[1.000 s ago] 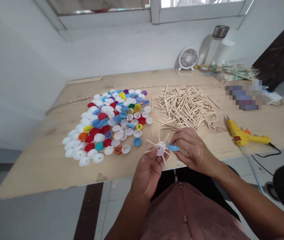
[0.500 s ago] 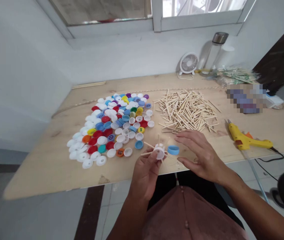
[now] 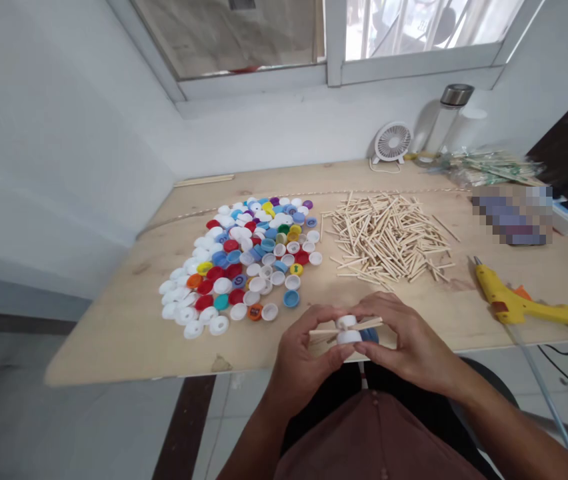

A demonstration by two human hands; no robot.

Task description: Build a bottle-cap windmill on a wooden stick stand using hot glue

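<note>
Near the table's front edge, my left hand (image 3: pixel 303 343) and my right hand (image 3: pixel 404 337) pinch a bottle-cap wheel (image 3: pixel 349 337) from both sides. It shows two white caps, one above the other, with thin wooden sticks (image 3: pixel 323 331) jutting out between them to left and right. Thumbs press at the lower cap while the fingers are at the upper one. Partly hidden behind the wheel and my right thumb is a blue bottle cap (image 3: pixel 370 335) on the table.
Loose bottle caps (image 3: pixel 223 285) in many colours spread over the left of the table. A heap of short wooden sticks (image 3: pixel 389 237) lies beyond my hands. To the right rests a yellow glue gun (image 3: pixel 519 300); a small fan (image 3: pixel 393 142) and a glass bottle (image 3: pixel 441 127) stand by the wall.
My right hand has come in from the right and closed on the wheel beside my left hand. The wheel has been turned from face-on to edge-on. The view has shifted slightly.
</note>
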